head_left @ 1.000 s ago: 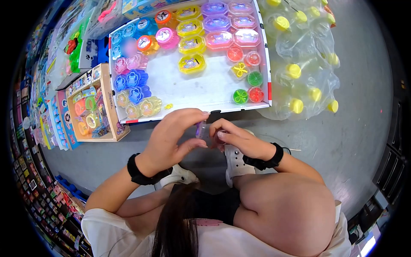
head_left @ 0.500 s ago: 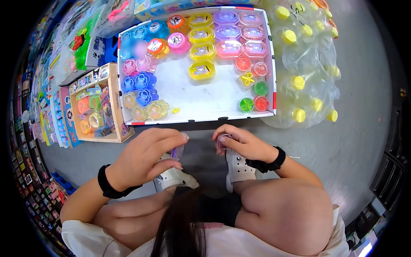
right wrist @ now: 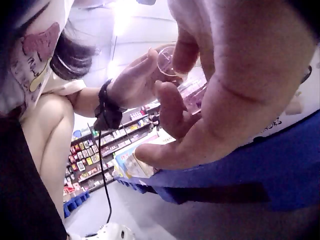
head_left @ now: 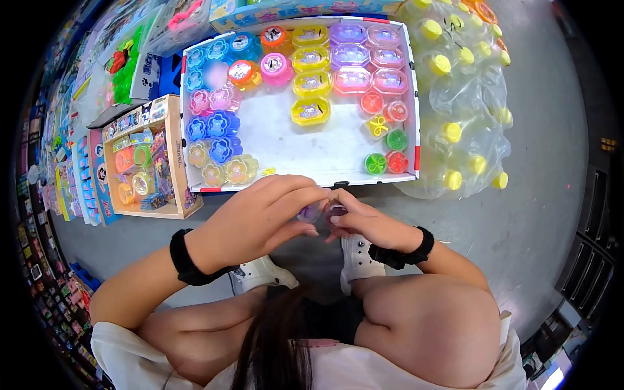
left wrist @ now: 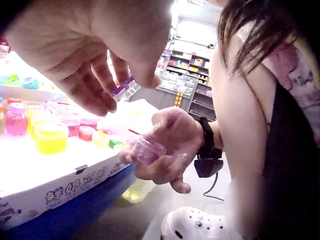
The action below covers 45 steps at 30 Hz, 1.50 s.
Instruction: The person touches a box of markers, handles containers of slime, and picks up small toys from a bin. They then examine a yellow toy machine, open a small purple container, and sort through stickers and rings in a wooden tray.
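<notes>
Just in front of the white display box's near edge, my two hands meet at the fingertips in the head view. My left hand [head_left: 263, 218] pinches a clear lid with a purple rim [left wrist: 125, 89] between thumb and fingers. In my right hand [head_left: 370, 221] is a small clear, pinkish-purple tub [left wrist: 148, 149], held in curled fingers with its mouth up; a thin red stick [left wrist: 136, 132] shows at its top. Lid and tub are close together but apart in the left wrist view. Much of the lid is hidden behind my left fingers in the head view.
The white box [head_left: 279, 146] holds rows of coloured slime tubs, among them yellow ones [head_left: 311, 112] and blue flower-shaped ones [head_left: 224, 149]. A wooden tray [head_left: 172, 195] of small toys stands left; wrapped yellow-capped bottles [head_left: 478, 130] stand right. White clogs [head_left: 361, 260] are below my hands.
My left hand swung left and down, away from the right, then came back to it with the lid. My right hand stayed nearly in place, holding the tub.
</notes>
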{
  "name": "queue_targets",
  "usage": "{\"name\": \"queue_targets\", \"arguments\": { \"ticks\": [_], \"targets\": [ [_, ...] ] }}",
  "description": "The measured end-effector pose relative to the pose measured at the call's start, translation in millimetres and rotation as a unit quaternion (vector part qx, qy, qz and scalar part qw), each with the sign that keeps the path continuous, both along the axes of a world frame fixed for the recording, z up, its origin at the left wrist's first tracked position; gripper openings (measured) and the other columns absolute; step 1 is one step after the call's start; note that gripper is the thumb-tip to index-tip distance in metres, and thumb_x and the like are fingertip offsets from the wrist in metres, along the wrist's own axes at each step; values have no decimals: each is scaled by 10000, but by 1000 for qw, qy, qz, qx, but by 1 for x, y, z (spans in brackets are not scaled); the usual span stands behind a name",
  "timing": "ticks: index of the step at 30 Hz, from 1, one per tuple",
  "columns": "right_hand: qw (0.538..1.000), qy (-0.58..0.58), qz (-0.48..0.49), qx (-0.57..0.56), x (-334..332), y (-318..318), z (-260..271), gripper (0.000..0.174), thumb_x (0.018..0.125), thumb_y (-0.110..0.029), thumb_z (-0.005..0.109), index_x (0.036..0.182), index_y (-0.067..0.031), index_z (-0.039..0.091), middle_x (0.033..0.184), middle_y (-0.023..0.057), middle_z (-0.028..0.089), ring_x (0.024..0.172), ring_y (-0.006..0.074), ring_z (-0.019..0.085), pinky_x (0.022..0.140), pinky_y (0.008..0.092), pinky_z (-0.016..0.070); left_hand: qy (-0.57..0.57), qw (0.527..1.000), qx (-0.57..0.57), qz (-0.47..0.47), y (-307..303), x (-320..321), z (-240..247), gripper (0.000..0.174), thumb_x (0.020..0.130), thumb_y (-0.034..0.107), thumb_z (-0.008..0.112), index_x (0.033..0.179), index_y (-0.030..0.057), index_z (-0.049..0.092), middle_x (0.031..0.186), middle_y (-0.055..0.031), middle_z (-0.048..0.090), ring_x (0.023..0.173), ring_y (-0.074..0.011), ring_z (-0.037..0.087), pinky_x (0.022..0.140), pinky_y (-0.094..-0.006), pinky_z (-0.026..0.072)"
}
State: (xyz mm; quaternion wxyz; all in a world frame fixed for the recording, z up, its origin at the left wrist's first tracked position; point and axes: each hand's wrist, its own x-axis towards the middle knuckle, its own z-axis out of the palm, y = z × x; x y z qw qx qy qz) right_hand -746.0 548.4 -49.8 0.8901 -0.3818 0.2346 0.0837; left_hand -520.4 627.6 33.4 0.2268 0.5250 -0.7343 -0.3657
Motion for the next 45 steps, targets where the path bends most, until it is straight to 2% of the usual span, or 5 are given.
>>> {"name": "queue_targets", "arguments": {
  "ticks": [7, 16, 24, 40, 45],
  "targets": [
    [974, -62, -49, 214, -5, -5, 10, 480, 983, -90, 437, 1438, -92, 283, 1145, 100, 519, 977, 165, 589, 922, 325, 468, 9, 1000, 11, 1, -7, -16, -9, 522, 770, 151, 755, 1248, 87, 557, 1177, -121, 580, 1056, -323, 575, 894, -407, 467],
    [990, -140, -12, 14, -5, -16, 10, 381, 999, -100, 511, 1354, -12, 404, 1110, 85, 573, 954, 152, 600, 901, 306, 486, -5, 1000, -17, 9, -13, -21, -8, 557, 719, 163, 788, 1232, 96, 583, 1144, -102, 585, 998, -304, 592, 837, -390, 492],
    [985, -160, -54, 26, -6, -12, 5, 375, 988, -131, 556, 1313, 14, 436, 1097, 84, 607, 956, 142, 608, 882, 297, 495, 18, 999, -27, 21, -15, -22, -5, 590, 645, 147, 821, 1197, 106, 617, 1111, -93, 613, 963, -287, 623, 794, -366, 518],
    [990, -134, -5, -50, -6, -19, 16, 297, 980, -162, 579, 1214, 17, 536, 974, 66, 648, 868, 121, 623, 781, 280, 518, 54, 998, 5, 18, -15, -16, -10, 564, 677, 124, 801, 1219, 108, 650, 1100, -79, 666, 951, -270, 637, 806, -351, 508],
    [989, -150, -6, -8, -4, -20, 21, 267, 1008, -200, 529, 1177, 5, 552, 928, 50, 629, 819, 115, 598, 762, 272, 504, 81, 997, 11, 3, -16, -14, -11, 580, 680, 79, 786, 1240, 106, 641, 1117, -82, 660, 965, -268, 630, 825, -348, 505]
  ]
}}
